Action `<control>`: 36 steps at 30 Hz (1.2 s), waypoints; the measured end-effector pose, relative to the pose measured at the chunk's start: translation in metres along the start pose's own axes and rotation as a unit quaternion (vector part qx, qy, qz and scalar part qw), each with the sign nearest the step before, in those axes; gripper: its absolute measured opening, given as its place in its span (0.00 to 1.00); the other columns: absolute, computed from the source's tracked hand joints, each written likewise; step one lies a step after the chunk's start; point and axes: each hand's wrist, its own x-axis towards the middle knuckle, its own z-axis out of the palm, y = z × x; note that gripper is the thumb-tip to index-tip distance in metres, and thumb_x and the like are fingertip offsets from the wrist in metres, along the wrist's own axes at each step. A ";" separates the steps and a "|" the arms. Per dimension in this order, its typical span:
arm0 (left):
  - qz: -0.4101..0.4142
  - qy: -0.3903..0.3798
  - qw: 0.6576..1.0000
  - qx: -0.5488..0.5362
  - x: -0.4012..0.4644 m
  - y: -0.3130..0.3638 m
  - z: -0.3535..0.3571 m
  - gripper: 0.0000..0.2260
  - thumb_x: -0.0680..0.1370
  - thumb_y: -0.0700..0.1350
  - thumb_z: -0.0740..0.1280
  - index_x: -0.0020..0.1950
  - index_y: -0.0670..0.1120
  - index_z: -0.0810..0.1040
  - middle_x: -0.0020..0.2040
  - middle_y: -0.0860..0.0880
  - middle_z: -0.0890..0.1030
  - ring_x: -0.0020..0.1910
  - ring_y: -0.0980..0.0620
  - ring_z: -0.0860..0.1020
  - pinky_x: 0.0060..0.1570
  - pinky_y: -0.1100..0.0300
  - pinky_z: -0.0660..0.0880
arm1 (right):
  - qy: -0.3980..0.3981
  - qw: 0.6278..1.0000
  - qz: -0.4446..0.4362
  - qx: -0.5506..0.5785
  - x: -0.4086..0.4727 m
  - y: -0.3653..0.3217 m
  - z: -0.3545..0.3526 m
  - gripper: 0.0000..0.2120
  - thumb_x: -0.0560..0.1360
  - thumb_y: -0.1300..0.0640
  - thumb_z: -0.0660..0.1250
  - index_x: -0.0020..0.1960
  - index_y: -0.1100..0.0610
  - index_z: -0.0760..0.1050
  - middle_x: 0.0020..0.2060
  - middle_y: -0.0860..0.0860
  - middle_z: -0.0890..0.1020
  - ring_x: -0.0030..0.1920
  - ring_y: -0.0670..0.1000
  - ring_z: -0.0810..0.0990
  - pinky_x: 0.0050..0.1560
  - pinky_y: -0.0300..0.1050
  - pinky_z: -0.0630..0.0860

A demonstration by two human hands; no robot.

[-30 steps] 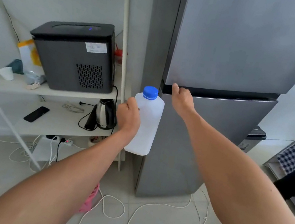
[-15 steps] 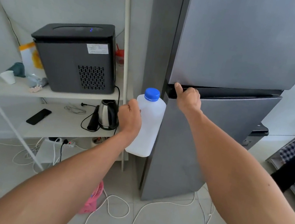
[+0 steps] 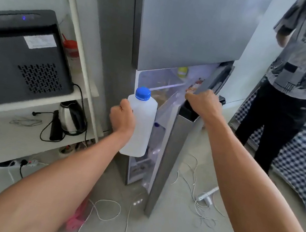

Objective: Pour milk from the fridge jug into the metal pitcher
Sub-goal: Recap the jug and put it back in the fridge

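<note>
Left hand (image 3: 122, 118) wrapped fingers round the capped jug (image 3: 140, 121), upright at 9 o'clock of the open door (image 3: 171, 143). Right hand (image 3: 201, 102) curled over the door's top edge. No pitcher in view; pouring stage could not be judged.

Jug (image 3: 140, 122) upright in left hand (image 3: 122, 118), right in front of the open fridge (image 3: 183, 29). Right hand (image 3: 201, 103) on top edge of lower door (image 3: 169, 159). Kettle (image 3: 70, 116) on shelf (image 3: 11, 140) further left.

Left hand (image 3: 122, 118) around upright milk jug (image 3: 139, 125), right hand (image 3: 201, 102) on open fridge door (image 3: 168, 149).
</note>
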 end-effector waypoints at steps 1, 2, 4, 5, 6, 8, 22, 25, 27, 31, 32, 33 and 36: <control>-0.001 -0.005 1.000 0.006 -0.003 -0.004 0.005 0.17 0.77 0.48 0.58 0.28 0.46 0.66 0.29 0.46 0.71 0.30 0.46 0.66 0.30 0.55 0.63 | 0.001 1.000 0.007 -0.014 -0.004 0.010 -0.008 0.19 0.72 0.44 0.65 0.51 0.60 0.77 0.53 0.58 0.83 0.55 0.62 0.82 0.57 0.53 0.79; 0.001 -0.011 1.000 0.008 -0.009 -0.007 0.010 0.18 0.78 0.47 0.58 0.28 0.45 0.66 0.30 0.45 0.71 0.30 0.46 0.66 0.29 0.55 0.63 | 0.006 1.000 0.011 -0.027 -0.008 0.020 -0.016 0.16 0.75 0.46 0.65 0.47 0.60 0.75 0.50 0.57 0.81 0.53 0.62 0.81 0.54 0.52 0.79; 0.003 -0.030 1.000 -0.003 -0.019 -0.014 0.021 0.17 0.77 0.47 0.58 0.29 0.44 0.67 0.30 0.44 0.70 0.30 0.46 0.66 0.30 0.55 0.63 | 0.027 0.998 0.023 -0.059 -0.015 0.041 -0.032 0.12 0.78 0.52 0.64 0.43 0.60 0.71 0.46 0.56 0.78 0.46 0.59 0.78 0.47 0.49 0.74; -0.004 -0.039 0.999 -0.006 -0.024 -0.018 0.026 0.17 0.77 0.47 0.58 0.29 0.44 0.68 0.29 0.45 0.71 0.30 0.46 0.67 0.30 0.55 0.63 | 0.041 0.996 0.028 -0.071 -0.019 0.051 -0.039 0.10 0.80 0.54 0.63 0.45 0.60 0.70 0.44 0.55 0.77 0.41 0.56 0.76 0.46 0.49 0.71; -0.017 -0.044 0.999 -0.007 -0.030 -0.021 0.032 0.18 0.78 0.47 0.58 0.29 0.43 0.69 0.29 0.45 0.72 0.29 0.46 0.68 0.30 0.55 0.64 | 0.053 0.995 0.034 -0.081 -0.023 0.060 -0.046 0.08 0.80 0.55 0.62 0.48 0.61 0.71 0.45 0.55 0.76 0.40 0.54 0.74 0.46 0.48 0.70; -0.042 -0.058 0.997 -0.015 -0.041 -0.029 0.043 0.19 0.78 0.50 0.58 0.30 0.43 0.71 0.28 0.47 0.74 0.29 0.46 0.71 0.31 0.55 0.66 | 0.076 0.991 0.050 -0.099 -0.026 0.078 -0.055 0.11 0.80 0.56 0.60 0.57 0.62 0.73 0.57 0.59 0.78 0.50 0.58 0.78 0.53 0.51 0.72; -0.212 -0.083 0.960 -0.159 -0.114 -0.058 0.137 0.19 0.85 0.50 0.54 0.36 0.47 0.73 0.35 0.48 0.77 0.33 0.47 0.74 0.30 0.63 0.69 | 0.330 0.928 -0.033 -0.170 -0.019 0.189 -0.079 0.18 0.84 0.50 0.57 0.54 0.65 0.75 0.52 0.62 0.80 0.54 0.63 0.76 0.52 0.58 0.74; -0.269 -0.077 0.938 -0.207 -0.113 -0.080 0.157 0.17 0.84 0.50 0.55 0.41 0.46 0.77 0.36 0.48 0.80 0.32 0.48 0.77 0.27 0.67 0.72 | 0.391 0.907 -0.075 -0.140 -0.013 0.204 -0.074 0.18 0.83 0.50 0.60 0.47 0.64 0.76 0.46 0.61 0.81 0.48 0.62 0.79 0.41 0.52 0.75; -0.308 -0.062 0.925 -0.214 -0.111 -0.100 0.172 0.18 0.83 0.53 0.55 0.47 0.45 0.79 0.37 0.47 0.80 0.32 0.47 0.78 0.28 0.65 0.73 | 0.417 0.893 -0.101 -0.135 -0.009 0.212 -0.071 0.18 0.83 0.51 0.62 0.44 0.64 0.78 0.47 0.58 0.84 0.44 0.61 0.82 0.37 0.48 0.74; -0.335 -0.031 0.920 -0.200 -0.111 -0.134 0.200 0.17 0.82 0.54 0.56 0.39 0.47 0.75 0.31 0.49 0.75 0.29 0.47 0.72 0.29 0.64 0.67 | 0.452 0.868 -0.134 -0.155 -0.002 0.216 -0.067 0.14 0.83 0.52 0.63 0.50 0.61 0.84 0.45 0.52 0.87 0.39 0.60 0.85 0.34 0.48 0.77; -0.338 -0.030 0.920 -0.195 -0.112 -0.139 0.205 0.18 0.82 0.53 0.56 0.38 0.47 0.74 0.30 0.49 0.74 0.28 0.49 0.71 0.29 0.63 0.67 | 0.464 0.860 -0.140 -0.158 0.000 0.217 -0.066 0.13 0.82 0.53 0.65 0.52 0.60 0.85 0.44 0.52 0.87 0.38 0.60 0.85 0.33 0.48 0.79; -0.340 -0.030 0.921 -0.191 -0.113 -0.146 0.211 0.18 0.83 0.53 0.56 0.37 0.47 0.74 0.30 0.50 0.74 0.28 0.49 0.71 0.30 0.62 0.66 | 0.474 0.854 -0.145 -0.160 0.001 0.217 -0.065 0.13 0.82 0.53 0.66 0.53 0.60 0.85 0.43 0.51 0.88 0.38 0.59 0.86 0.33 0.49 0.80; -0.347 -0.041 0.921 -0.175 -0.116 -0.160 0.224 0.18 0.83 0.53 0.56 0.37 0.47 0.74 0.29 0.51 0.74 0.28 0.49 0.70 0.31 0.61 0.66 | 0.498 0.836 -0.155 -0.170 0.006 0.219 -0.061 0.12 0.81 0.54 0.67 0.54 0.60 0.86 0.42 0.51 0.88 0.38 0.58 0.86 0.31 0.48 0.80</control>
